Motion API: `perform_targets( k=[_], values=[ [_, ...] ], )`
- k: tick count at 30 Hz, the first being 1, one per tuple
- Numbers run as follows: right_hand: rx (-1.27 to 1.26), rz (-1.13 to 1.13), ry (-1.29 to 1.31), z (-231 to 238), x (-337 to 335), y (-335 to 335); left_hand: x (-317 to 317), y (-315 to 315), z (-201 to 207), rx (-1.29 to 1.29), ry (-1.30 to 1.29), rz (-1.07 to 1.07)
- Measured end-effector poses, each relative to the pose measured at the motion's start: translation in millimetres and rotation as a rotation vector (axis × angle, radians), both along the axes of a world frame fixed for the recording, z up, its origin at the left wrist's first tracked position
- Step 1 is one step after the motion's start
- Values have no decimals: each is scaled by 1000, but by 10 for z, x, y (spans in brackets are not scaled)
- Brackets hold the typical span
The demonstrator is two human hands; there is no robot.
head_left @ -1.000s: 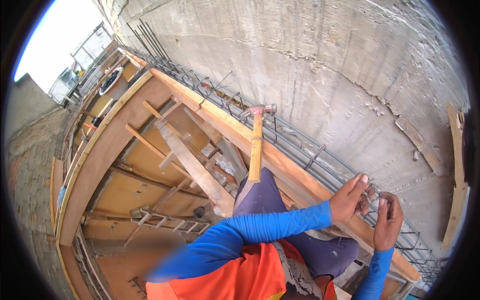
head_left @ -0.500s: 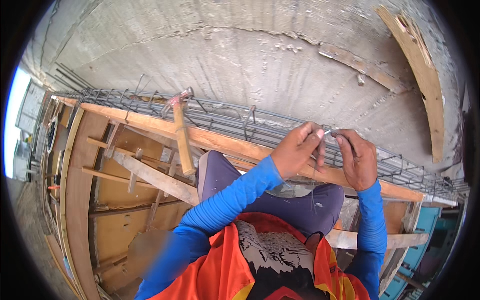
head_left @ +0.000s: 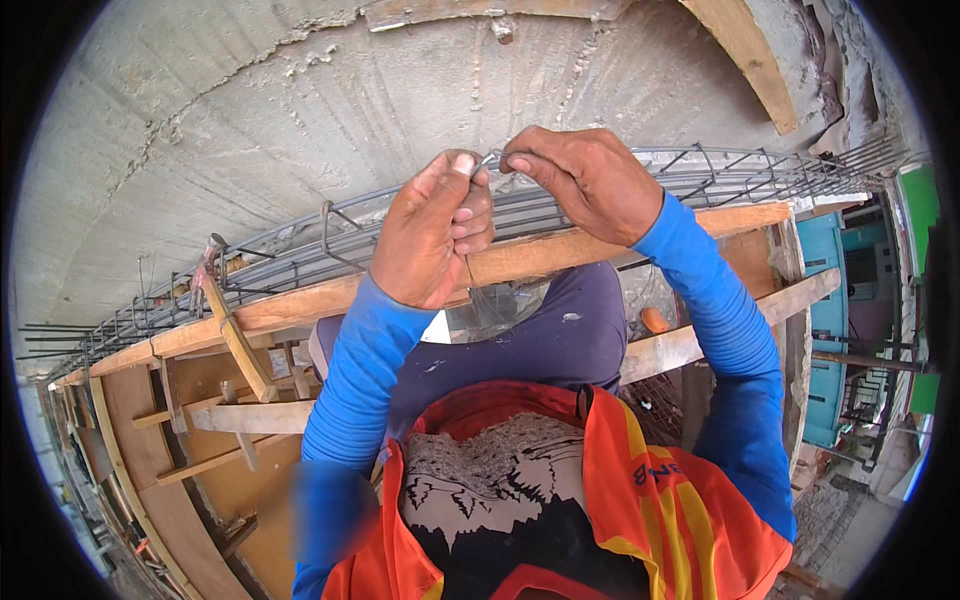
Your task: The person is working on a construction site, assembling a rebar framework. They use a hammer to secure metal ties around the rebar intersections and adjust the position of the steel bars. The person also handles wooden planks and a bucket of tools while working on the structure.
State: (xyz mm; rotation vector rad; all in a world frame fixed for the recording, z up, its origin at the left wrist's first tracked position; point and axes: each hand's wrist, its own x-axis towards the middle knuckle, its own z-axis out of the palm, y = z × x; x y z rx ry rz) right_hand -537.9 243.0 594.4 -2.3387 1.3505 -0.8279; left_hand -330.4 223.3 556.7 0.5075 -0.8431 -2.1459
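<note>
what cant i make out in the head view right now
- Thin metal piece: head view, its ends are covered by the fingers of the left hand and right hand.
- Left sleeve: head view, blurred around the elbow.
- Wooden board at upper right: head view, cut off by the top edge.
- Hammer: head view, fine detail of its head is too small.

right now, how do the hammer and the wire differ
The hammer is in neither hand, its handle crossing the wooden beam; the wire is in the grip of the left hand and right hand.
The hammer is thick and bulky; the wire is thin.
The hammer has a yellowish wooden handle and a partly reddish head, while the wire looks grey and shiny.
Neither lies fully inside the steel bars.
</note>
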Motion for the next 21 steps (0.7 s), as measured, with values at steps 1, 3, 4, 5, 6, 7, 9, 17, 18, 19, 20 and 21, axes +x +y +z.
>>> perform_targets(
  k=[1, 3, 4, 5, 6, 7, 9, 17, 18, 19, 20, 21],
  values=[
    [-7, 4, 7, 33, -2, -39, -25, -7, 33, -49, -18, 35],
    [-47, 12, 22, 60, -63, -58, -118, 2, 61, -74, -17, 76],
    [-80, 18, 30, 73, -99, -64, -155, -1, 76, -94, -14, 103],
    [-113, 28, 40, 84, -128, -57, -175, 3, 85, -91, -25, 73],
    [-112, 15, 113, 116, -172, -52, -185, -11, 109, -95, -35, 50],
    [-105, 3, 141, 149, -191, -28, -190, -21, 126, -98, -46, 30],
    [-99, -10, 194, 215, -174, 27, -215, -47, 106, -140, -28, 50],
    [-138, -52, 217, 152, -57, 122, -281, 82, 86, -201, -102, 271],
    [-157, -59, 230, 136, -41, 130, -265, 91, 83, -217, -101, 272],
    [-175, -66, 244, 129, -28, 131, -246, 76, 45, -201, -68, 252],
    [-162, -72, 266, 129, -18, 122, -229, 53, -16, -185, -35, 232],
    [-169, -70, 252, 107, -30, 113, -232, 37, -46, -167, 1, 206]
  ],
)
